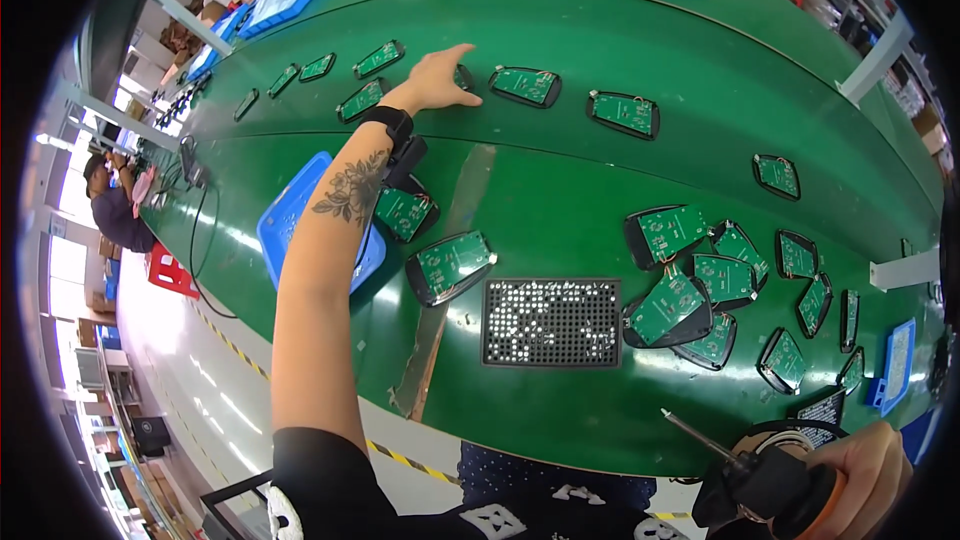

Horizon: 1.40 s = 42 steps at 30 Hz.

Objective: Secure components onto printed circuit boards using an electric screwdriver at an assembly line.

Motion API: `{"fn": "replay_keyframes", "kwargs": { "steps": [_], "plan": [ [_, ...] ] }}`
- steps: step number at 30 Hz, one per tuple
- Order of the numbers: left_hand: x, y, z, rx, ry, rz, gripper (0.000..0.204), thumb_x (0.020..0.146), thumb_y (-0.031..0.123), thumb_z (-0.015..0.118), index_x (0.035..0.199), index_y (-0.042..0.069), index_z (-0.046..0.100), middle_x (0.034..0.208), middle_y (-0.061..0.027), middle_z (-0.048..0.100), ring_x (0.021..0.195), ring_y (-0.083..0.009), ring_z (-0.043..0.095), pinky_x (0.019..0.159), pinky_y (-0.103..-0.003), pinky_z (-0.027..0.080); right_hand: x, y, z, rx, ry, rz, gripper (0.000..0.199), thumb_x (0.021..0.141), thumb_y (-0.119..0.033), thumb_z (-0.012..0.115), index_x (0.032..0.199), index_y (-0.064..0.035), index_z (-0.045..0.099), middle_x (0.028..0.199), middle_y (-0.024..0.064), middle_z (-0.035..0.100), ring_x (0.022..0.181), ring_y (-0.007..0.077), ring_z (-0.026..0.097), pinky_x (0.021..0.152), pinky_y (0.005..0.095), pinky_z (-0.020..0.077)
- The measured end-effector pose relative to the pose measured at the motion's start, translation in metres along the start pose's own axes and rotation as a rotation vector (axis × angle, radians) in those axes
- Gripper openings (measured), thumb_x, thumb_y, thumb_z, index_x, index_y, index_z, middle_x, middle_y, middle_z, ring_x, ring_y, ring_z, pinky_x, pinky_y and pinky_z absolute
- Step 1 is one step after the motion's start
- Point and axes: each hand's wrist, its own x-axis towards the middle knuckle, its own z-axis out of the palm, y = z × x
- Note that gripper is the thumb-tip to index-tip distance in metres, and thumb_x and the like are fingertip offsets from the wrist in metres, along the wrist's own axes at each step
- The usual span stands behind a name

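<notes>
Starting nearest the body, the right hand (865,475) sits at the lower right edge, closed around the black-and-orange handle of a soldering iron (745,470) whose thin metal tip points up and left over the near rim of the green table (560,190). That grip is full and firm — nothing else is in it.

Just beyond, a black perforated tray (551,322) lies flat, and to its right a loose cluster of boards (700,285) in black shells overlaps, some tilted on one another. To the left of the tray one single board (450,265) lies apart, with a blue tray (300,215) partly hidden under the forearm.

Farther out, the left arm stretches across the table, a black wristband (392,123) on the wrist. The left hand (438,78) is spread open and flat, fingers pointing away and to the right, empty as far as can be seen. Its fingertips rest on or just over a small board (463,78) that is mostly hidden beneath them; whether they press it I cannot tell. Just to the right of the hand lies the next board (525,85) in the far row, long axis running left to right — the left hand is by far the nearer to it, the right hand well apart.
</notes>
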Motion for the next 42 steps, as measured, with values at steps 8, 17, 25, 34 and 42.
{"fn": "replay_keyframes", "kwargs": {
  "steps": [8, 17, 25, 34, 42],
  "plan": [
    [0.032, 0.031, 0.017, -0.106, -0.216, 0.102, 0.073, 0.067, 0.024, 0.076, 0.131, 0.016, 0.041, 0.126, -0.0146, 0.053, 0.119, -0.0329, 0.046, 0.101, -0.039, 0.036, 0.0, 0.021, 0.001, -0.198, 0.003, 0.127, 0.038, 0.077, -0.006, 0.064, 0.107, -0.0014, 0.042, 0.065, 0.0013, 0.055, 0.047, 0.0114, 0.053, 0.041, 0.0235, 0.0496],
    [-0.065, 0.092, -0.052, -0.063, 0.048, 0.338, 0.043, 0.069, 0.023, 0.071, 0.106, 0.01, 0.056, 0.097, -0.0125, 0.06, 0.098, -0.0319, 0.053, 0.085, -0.039, 0.044, -0.008, 0.029, 0.015, -0.346, -0.019, 0.252, 0.041, 0.081, -0.004, 0.058, 0.114, 0.002, 0.036, 0.065, 0.007, 0.055, 0.046, 0.0163, 0.054, 0.041, 0.0274, 0.0515],
    [-0.284, 0.224, -0.072, -0.381, -0.108, 0.127, 0.039, 0.057, 0.006, 0.076, 0.094, 0.007, 0.063, 0.112, -0.0165, 0.052, 0.1, -0.0358, 0.052, 0.079, -0.042, 0.047, -0.067, 0.011, 0.019, -0.481, -0.133, 0.419, 0.039, 0.075, -0.005, 0.067, 0.107, -0.0064, 0.044, 0.062, 0.0005, 0.055, 0.045, 0.0102, 0.052, 0.039, 0.0246, 0.0487],
    [-0.354, 0.28, 0.0, -0.436, 0.055, -0.115, 0.043, 0.057, 0.005, 0.077, 0.098, 0.005, 0.064, 0.119, -0.0151, 0.052, 0.099, -0.0346, 0.05, 0.079, -0.04, 0.045, -0.124, -0.012, 0.027, -0.409, -0.217, 0.508, 0.043, 0.078, -0.001, 0.065, 0.109, -0.0088, 0.038, 0.057, 0.0061, 0.054, 0.042, 0.0174, 0.052, 0.04, 0.0304, 0.0495],
    [-0.36, 0.277, 0.002, -0.401, 0.045, -0.085, 0.044, 0.057, 0.004, 0.077, 0.099, 0.007, 0.065, 0.12, -0.0077, 0.054, 0.102, -0.033, 0.048, 0.077, -0.038, 0.043, -0.135, -0.011, 0.028, -0.458, -0.231, 0.601, 0.044, 0.079, -0.002, 0.066, 0.11, -0.009, 0.036, 0.058, 0.0073, 0.054, 0.043, 0.0188, 0.053, 0.042, 0.0333, 0.0507]
  ]
}}
